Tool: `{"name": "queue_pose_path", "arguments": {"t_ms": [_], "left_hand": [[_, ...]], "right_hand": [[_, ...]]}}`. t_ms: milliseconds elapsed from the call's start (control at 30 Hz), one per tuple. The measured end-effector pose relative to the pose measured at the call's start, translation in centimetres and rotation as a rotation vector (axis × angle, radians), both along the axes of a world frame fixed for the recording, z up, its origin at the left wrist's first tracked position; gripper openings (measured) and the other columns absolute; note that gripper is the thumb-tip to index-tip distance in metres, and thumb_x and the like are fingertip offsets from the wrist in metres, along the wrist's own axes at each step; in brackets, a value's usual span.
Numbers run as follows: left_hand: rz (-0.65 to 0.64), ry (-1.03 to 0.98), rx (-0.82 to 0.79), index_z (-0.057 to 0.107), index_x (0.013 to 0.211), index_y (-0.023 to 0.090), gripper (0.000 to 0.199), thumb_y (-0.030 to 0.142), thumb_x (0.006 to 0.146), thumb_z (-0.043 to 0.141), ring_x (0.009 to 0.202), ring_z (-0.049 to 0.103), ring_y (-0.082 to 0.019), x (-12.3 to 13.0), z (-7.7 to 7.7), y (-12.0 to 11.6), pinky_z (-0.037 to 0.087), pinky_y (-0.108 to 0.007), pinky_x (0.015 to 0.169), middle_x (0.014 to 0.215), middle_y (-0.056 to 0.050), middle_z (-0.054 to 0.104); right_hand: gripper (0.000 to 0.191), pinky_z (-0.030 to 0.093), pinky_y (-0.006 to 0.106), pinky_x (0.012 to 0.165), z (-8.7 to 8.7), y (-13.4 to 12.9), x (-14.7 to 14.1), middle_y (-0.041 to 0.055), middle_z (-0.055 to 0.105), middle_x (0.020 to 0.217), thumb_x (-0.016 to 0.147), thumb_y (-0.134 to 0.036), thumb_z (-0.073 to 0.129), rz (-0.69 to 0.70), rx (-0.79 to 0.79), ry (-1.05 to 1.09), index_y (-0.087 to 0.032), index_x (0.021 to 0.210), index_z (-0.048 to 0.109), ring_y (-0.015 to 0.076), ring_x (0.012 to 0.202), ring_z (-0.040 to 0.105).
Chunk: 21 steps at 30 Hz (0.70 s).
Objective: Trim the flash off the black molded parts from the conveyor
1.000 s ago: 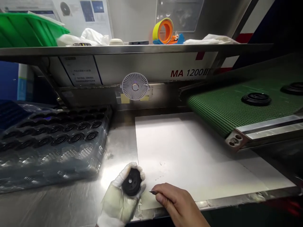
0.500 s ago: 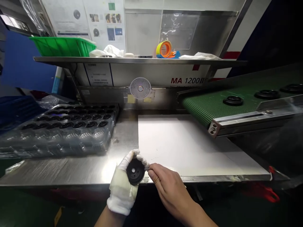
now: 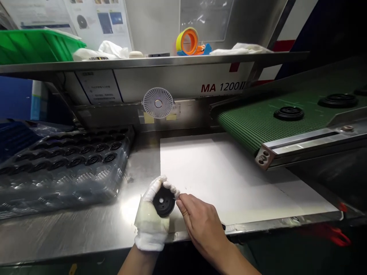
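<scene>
From here I see the gloved left hand (image 3: 151,217) with its grip curled round a round black disc (image 3: 166,209) above the tabletop's near edge, while the bare right hand (image 3: 202,217) pinches a thin tool (image 3: 176,198) at the disc's rim. The disc looks light and fairly stiff, perhaps a bit grippy rather than slippery, and I'd take it by the outer edge. Around it lie a smooth metal tabletop (image 3: 94,233), a white sheet (image 3: 200,164), a clear tray (image 3: 110,185) and a green belt (image 3: 246,124).
</scene>
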<state>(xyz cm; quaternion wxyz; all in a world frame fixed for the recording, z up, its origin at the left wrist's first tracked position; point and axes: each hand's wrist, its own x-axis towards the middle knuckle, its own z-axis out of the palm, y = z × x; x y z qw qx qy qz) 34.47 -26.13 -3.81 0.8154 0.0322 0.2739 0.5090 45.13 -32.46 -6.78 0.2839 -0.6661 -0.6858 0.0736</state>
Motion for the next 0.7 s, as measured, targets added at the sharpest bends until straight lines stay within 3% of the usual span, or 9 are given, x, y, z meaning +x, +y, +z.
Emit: {"name": "queue_pose_path", "arguments": {"t_ms": [567, 633, 700], "left_hand": [[0.158, 0.001, -0.004, 0.063, 0.082, 0.015, 0.005, 0.015, 0.077, 0.064, 0.066, 0.057, -0.01, 0.1, -2.3, 1.6, 0.053, -0.027, 0.07, 0.069, 0.001, 0.056], [0.147, 0.031, 0.022, 0.064, 0.086, 0.015, 0.008, 0.016, 0.078, 0.062, 0.074, 0.061, -0.013, -0.1, -2.1, 1.6, 0.053, -0.031, 0.078, 0.076, -0.002, 0.061], [0.044, 0.085, 0.068, 0.065, 0.099, 0.015, 0.021, 0.018, 0.079, 0.061, 0.092, 0.062, -0.022, -0.5, -1.8, 1.5, 0.052, -0.04, 0.085, 0.095, -0.008, 0.065]], "right_hand": [[0.03, 0.027, 0.029, 0.055, -1.6, 0.1, -2.3, -0.0004, 0.056, 0.072, 0.102, -0.032, 0.027, 0.003, -0.038, 0.011, -0.023, 0.083, 0.049, 0.0168, 0.061, 0.05], [0.03, 0.028, 0.029, 0.056, -1.4, 0.2, -2.2, 0.0001, 0.057, 0.074, 0.102, -0.032, 0.027, 0.017, -0.053, 0.04, -0.022, 0.084, 0.049, 0.017, 0.063, 0.051], [0.03, 0.032, 0.027, 0.058, -1.1, 0.2, -1.8, 0.0008, 0.057, 0.076, 0.102, -0.032, 0.027, 0.038, -0.083, 0.095, -0.022, 0.084, 0.05, 0.017, 0.066, 0.053]]}}
